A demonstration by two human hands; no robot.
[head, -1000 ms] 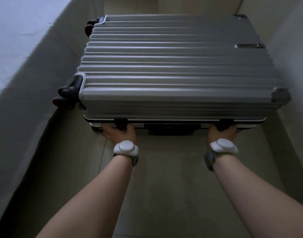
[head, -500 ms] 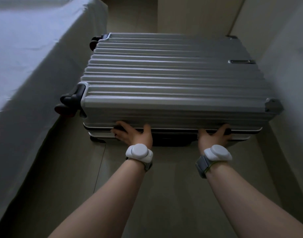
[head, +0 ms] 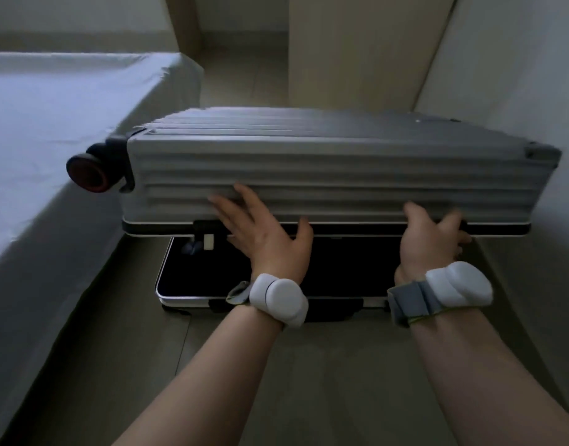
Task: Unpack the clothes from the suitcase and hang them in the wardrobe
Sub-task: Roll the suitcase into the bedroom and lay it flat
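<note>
A silver ribbed suitcase lies on the floor with its lid (head: 325, 162) raised a hand's width above the lower half (head: 186, 297). My left hand (head: 264, 236) presses its spread, straight fingers against the lid's front face, thumb by the rim. At the lid's right front, my right hand (head: 431, 236) grips the rim, thumb on the face and fingers curled under the edge. The gap shows only a dark interior (head: 212, 272), and I see no clothes in it.
A bed with a pale sheet (head: 51, 140) runs along the left, close to the suitcase's black and red wheel (head: 90, 175). A white wall (head: 518, 75) hems in the right side. A tall beige panel (head: 357, 49) stands behind the suitcase. Tiled floor (head: 325, 365) lies under my forearms.
Both hands moved from the latches at the front seam to the lid. The lid has lifted off the lower half, opening a dark gap. My view has tilted upward.
</note>
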